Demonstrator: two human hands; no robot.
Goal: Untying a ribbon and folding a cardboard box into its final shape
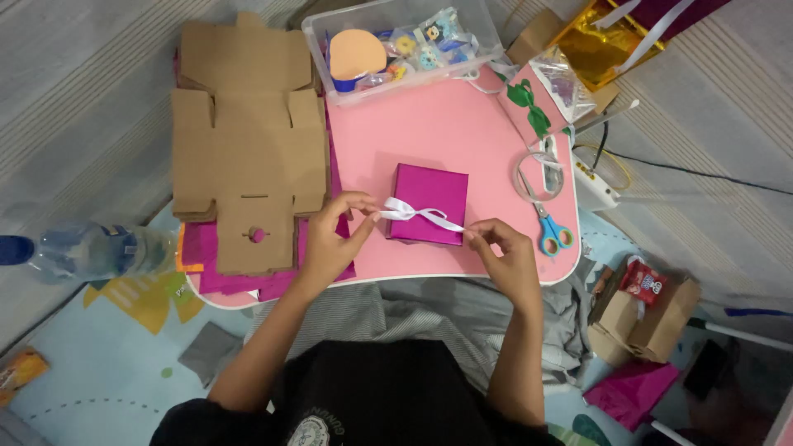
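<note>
Magenta gift box (pixel 428 194) sits at centre of frame on the pink lap table (pixel 429 132), between the two hands. White ribbon (pixel 420 215) crosses its lower edge, partly tied.

Left hand (pixel 334 239): just left of the box, fingers pinched closed on the ribbon's left end.

Right hand (pixel 505 252): just lower right of the box, thumb and forefinger pinched on the ribbon's right end.

Surroundings: flat unfolded cardboard box (pixel 244 136) at upper left, over magenta paper sheets (pixel 239 277). Clear plastic bin (pixel 405 49) of small items at top centre. Blue-handled scissors (pixel 549 219) right of the box. Water bottle (pixel 87 250) at far left.
</note>
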